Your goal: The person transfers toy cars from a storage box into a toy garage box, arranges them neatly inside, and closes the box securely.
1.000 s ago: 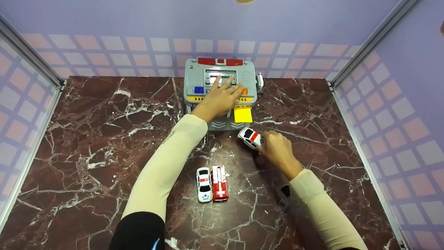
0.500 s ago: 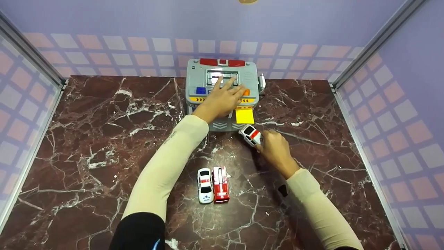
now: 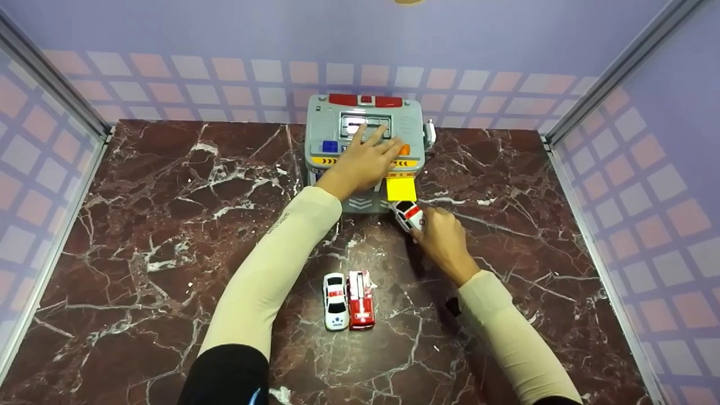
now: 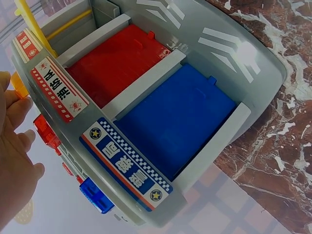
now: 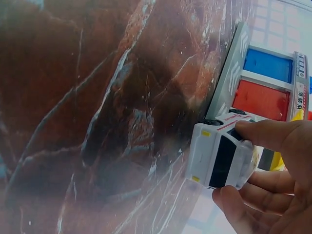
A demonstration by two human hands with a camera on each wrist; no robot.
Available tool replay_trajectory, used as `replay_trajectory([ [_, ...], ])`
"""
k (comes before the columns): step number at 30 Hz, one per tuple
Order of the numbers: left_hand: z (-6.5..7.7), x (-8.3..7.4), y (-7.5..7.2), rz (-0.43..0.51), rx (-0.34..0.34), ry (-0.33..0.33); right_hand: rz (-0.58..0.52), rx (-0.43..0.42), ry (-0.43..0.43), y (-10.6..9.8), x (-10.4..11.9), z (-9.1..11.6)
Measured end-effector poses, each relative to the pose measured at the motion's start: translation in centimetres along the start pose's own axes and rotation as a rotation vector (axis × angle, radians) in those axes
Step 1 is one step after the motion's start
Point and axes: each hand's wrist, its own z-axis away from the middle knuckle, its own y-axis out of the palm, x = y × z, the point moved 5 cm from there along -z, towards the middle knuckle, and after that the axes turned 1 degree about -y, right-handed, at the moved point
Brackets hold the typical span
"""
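Note:
My left hand lies with fingers spread over the top of a grey toy garage, and in the left wrist view a finger is at its orange button. The yellow door is swung up, while the red door and the blue door are down. My right hand pinches a white toy ambulance with a red stripe by its rear, its nose at the ramp's front right edge, just before the yellow door. Part of the garage roof is hidden under the left hand.
A white toy police car and a red toy fire truck stand side by side nearer the front of the brown marbled tabletop. A white handle sticks out at the garage's right side. Tiled-pattern walls enclose the back and both sides.
My right hand has pushed the ambulance a little forward, closer to the opening under the yellow door. The left hand stays on the garage, and the view has shifted slightly.

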Motion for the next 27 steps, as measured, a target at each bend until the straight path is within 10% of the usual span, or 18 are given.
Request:
replay_trajectory([
  [27, 0.2, 0.1, 0.0, 0.012, 0.011, 0.005, -0.039, -0.043, -0.006, 1.8, 0.4, -1.1],
])
